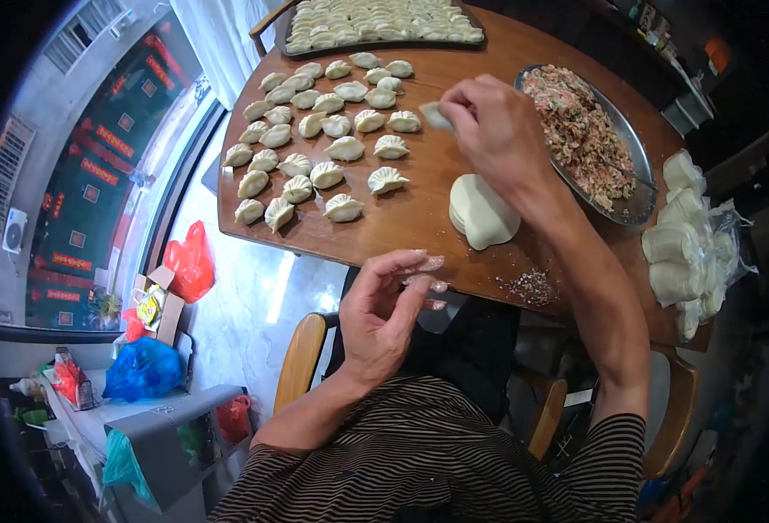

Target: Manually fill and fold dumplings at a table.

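My right hand (492,124) is over the table between the rows of dumplings and the filling, pinching a folded dumpling (433,116) by one end. Loosely curled, my left hand (381,320) hovers at the table's near edge. Flour whitens its fingertips, and nothing shows between them. Below my right hand lies a stack of round dough wrappers (479,209), its top one shifted toward me. Several pleated dumplings (345,149) stand in loose rows on the left. A metal dish (639,206) of minced filling (577,124) is right of my right hand, with a utensil handle at its rim.
A dark tray (384,46) packed with dumplings stands at the far edge of the wooden table (397,229). Bagged wrappers (675,248) lie at the right edge. Flour crumbs (529,287) are scattered near me. Wooden chair arms (299,359) flank me.
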The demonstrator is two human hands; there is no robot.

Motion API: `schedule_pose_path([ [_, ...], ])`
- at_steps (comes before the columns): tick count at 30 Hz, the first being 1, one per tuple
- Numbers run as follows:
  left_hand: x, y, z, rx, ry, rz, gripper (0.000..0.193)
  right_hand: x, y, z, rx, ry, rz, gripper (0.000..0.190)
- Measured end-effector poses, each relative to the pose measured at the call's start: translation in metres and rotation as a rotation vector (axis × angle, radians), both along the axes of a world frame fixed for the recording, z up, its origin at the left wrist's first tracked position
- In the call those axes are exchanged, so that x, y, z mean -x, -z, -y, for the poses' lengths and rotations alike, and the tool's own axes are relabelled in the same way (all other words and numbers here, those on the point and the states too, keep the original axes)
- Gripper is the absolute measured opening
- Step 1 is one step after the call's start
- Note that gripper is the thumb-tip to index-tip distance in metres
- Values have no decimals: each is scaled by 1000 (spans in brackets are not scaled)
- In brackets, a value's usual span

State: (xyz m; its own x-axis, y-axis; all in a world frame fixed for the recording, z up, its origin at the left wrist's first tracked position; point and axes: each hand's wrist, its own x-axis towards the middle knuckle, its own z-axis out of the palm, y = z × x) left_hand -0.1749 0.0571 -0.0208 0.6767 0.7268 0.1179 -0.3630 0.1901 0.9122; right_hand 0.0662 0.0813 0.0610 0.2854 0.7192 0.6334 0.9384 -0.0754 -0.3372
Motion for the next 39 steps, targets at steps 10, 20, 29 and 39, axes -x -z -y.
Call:
schedule_pose_path([
  [10,9,10,-13,98,-52,13,30,-23,19,-42,235,-71,-45,22],
  [20,0,12,-28,19,-278,-1,33,51,12,115,219,-19,192,51],
  [29,-20,7,-12,40,-100,26,33,57,76,130,-16,142,314,38],
  [39,-31,2,-2,175,55,0,34,67,74,127,20,203,213,38],
])
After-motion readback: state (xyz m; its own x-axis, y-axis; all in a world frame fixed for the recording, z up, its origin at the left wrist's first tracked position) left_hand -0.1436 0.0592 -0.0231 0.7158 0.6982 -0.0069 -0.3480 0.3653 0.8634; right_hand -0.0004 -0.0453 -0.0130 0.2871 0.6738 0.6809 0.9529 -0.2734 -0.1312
